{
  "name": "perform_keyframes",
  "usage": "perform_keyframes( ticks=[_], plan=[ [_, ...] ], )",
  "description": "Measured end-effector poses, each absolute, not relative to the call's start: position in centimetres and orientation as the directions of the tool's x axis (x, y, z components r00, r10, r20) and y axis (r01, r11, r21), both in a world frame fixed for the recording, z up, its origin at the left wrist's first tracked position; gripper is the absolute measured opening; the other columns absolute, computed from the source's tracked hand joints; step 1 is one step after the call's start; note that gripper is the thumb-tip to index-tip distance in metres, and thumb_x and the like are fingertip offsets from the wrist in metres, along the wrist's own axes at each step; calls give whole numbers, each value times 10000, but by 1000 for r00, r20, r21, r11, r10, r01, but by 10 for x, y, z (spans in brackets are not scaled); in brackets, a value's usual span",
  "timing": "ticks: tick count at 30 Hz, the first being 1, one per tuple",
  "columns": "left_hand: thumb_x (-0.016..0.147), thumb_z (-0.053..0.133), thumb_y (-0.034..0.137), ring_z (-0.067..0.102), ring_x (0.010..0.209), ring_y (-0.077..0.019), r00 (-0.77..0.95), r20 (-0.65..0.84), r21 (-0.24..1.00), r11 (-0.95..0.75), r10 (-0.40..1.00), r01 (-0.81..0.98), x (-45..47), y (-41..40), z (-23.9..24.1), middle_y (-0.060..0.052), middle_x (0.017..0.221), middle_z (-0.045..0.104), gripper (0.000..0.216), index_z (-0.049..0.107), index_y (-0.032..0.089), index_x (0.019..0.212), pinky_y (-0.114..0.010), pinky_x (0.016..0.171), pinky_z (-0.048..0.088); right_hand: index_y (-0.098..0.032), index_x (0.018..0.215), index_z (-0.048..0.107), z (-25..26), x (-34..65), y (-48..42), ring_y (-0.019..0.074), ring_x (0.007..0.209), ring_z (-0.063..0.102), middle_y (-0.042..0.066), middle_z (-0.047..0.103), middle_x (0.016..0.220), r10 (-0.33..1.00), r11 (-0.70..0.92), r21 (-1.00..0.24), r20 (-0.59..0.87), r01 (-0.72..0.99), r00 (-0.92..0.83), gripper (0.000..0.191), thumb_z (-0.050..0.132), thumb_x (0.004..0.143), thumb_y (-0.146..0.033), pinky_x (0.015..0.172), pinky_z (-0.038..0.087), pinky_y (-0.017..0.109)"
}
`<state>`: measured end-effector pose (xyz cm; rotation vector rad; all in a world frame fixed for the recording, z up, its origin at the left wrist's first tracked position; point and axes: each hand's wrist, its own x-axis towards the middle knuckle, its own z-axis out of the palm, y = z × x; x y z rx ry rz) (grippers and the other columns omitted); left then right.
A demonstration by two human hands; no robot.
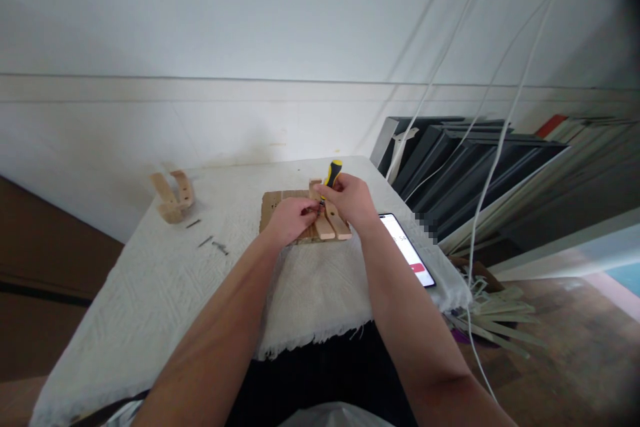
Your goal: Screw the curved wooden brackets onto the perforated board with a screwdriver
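From my end: R hand (pixel 356 200) is wrapped snug round the yellow-and-black screwdriver (pixel 333 173), handle up and a bit tilted, tip down at the wood. L hand (pixel 291 217) is beside the tip, fingers nearly closed; can't tell if there's a screw pinched in there. Under them, 2 wood strips (pixel 341 228) lie approx. side by side on the cardboard (pixel 271 205), mid-bench (pixel 240 293). The far ends are partly hidden by my fingers.

Further out, L side: loose screws (pixel 205 241) on the cloth, then another wood piece (pixel 173 205) with prongs up, near the back L edge. R side: phone (pixel 407 250), screen lit, by my forearm. Past the bench, grey panels (pixel 450 153) lean in a stack.

Progress, my guess: mid-job. 1 screw prob. being worked now; can't confirm any fully in. The loose ones look unused, so prob. more to go.

Count: 1 screwdriver, 2 strips on 1 cardboard, 1 pronged piece (can't tell no. of parts), approx. 4 loose screws (some overlap), 1 phone, several panels.
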<state>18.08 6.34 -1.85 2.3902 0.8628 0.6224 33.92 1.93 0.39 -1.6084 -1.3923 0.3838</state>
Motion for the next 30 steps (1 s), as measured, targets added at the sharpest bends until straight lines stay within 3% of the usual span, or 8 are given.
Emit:
perform_keyframes(
  ticks=[4, 9, 13, 16, 23, 27, 30],
  plan=[
    [790, 495, 184, 604, 753, -160, 688, 231, 612, -652, 688, 448, 180, 62, -17, -31, 820, 714, 253, 732, 170, 877, -238, 663, 402, -204, 571, 512, 3, 336, 18, 114, 511, 420, -36, 477, 517, 886, 73, -797, 327, 599, 328, 434, 627, 732, -591, 509, 295, 268],
    [812, 480, 196, 612, 773, -158, 690, 225, 645, -636, 688, 424, 180, 61, -17, -26, 853, 720, 279, 734, 180, 929, -237, 674, 411, -188, 864, 641, -2, 349, 12, 153, 691, 550, 7, 631, 759, 938, 192, -843, 309, 502, 160, 344, 522, 832, -510, 621, 384, 271],
    [803, 490, 184, 598, 730, -154, 687, 224, 620, -645, 691, 447, 180, 61, -17, -32, 798, 707, 252, 733, 162, 867, -235, 640, 394, -202, 662, 533, 0, 341, 19, 131, 579, 463, -17, 539, 613, 897, 142, -755, 372, 640, 239, 356, 618, 756, -535, 557, 331, 271],
    [797, 501, 182, 602, 744, -158, 687, 231, 619, -649, 689, 443, 181, 62, -17, -40, 827, 711, 245, 733, 153, 873, -238, 647, 399, -219, 591, 442, 0, 335, 22, 118, 538, 414, -36, 474, 557, 866, 102, -751, 390, 652, 313, 413, 642, 728, -553, 526, 295, 271],
    [796, 498, 181, 622, 774, -162, 685, 231, 630, -643, 691, 436, 181, 63, -19, -28, 863, 727, 272, 735, 182, 930, -243, 676, 417, -197, 811, 600, -5, 343, 10, 146, 650, 533, 5, 610, 726, 911, 199, -811, 361, 550, 202, 316, 568, 806, -511, 617, 388, 282],
    [803, 498, 188, 612, 730, -161, 686, 231, 609, -652, 690, 451, 181, 63, -19, -39, 808, 719, 252, 735, 160, 883, -246, 649, 396, -192, 749, 574, -4, 338, 13, 146, 618, 522, 3, 597, 679, 863, 106, -795, 372, 598, 341, 348, 662, 722, -527, 588, 375, 280],
    [801, 498, 176, 621, 780, -167, 693, 242, 624, -656, 679, 425, 181, 63, -19, -42, 862, 727, 267, 735, 166, 922, -244, 673, 398, -189, 743, 582, -7, 339, 15, 153, 626, 534, 4, 596, 668, 875, 95, -811, 345, 577, 341, 375, 603, 760, -563, 597, 387, 286]
  ],
)
